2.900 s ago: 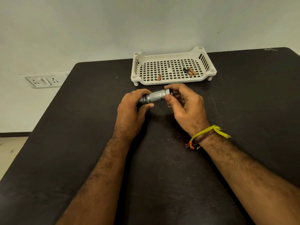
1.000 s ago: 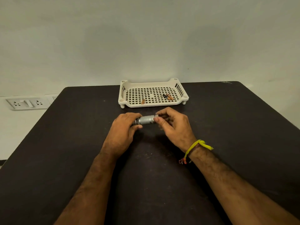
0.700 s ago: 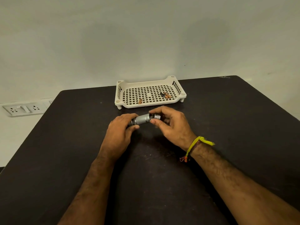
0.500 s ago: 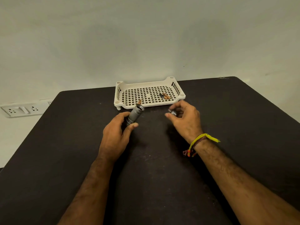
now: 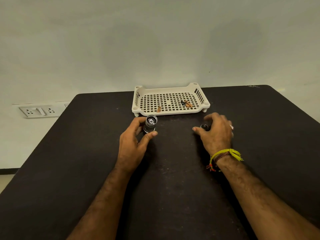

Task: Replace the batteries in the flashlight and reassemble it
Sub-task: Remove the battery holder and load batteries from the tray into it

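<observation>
My left hand [image 5: 134, 144] grips the silver flashlight body [image 5: 150, 125], which stands nearly upright with its open end facing up, just in front of the tray. Inside the opening I see a battery holder. My right hand [image 5: 215, 134] is out to the right, fingers curled around the small dark tail cap [image 5: 204, 126] low over the table. In the white perforated tray [image 5: 170, 112] lie loose batteries: one copper-coloured battery [image 5: 158, 109] near the front left and two batteries [image 5: 186, 103] at the right.
The black table [image 5: 173, 179] fills most of the view, with its left edge and back edge near a pale wall. A wall socket panel [image 5: 39, 111] sits at the left beyond the table. A yellow thread band [image 5: 225, 154] is on my right wrist.
The tail cap has come off the flashlight. My right hand carried it to the right, and my left hand turned the body from lying sideways to standing with the open end up.
</observation>
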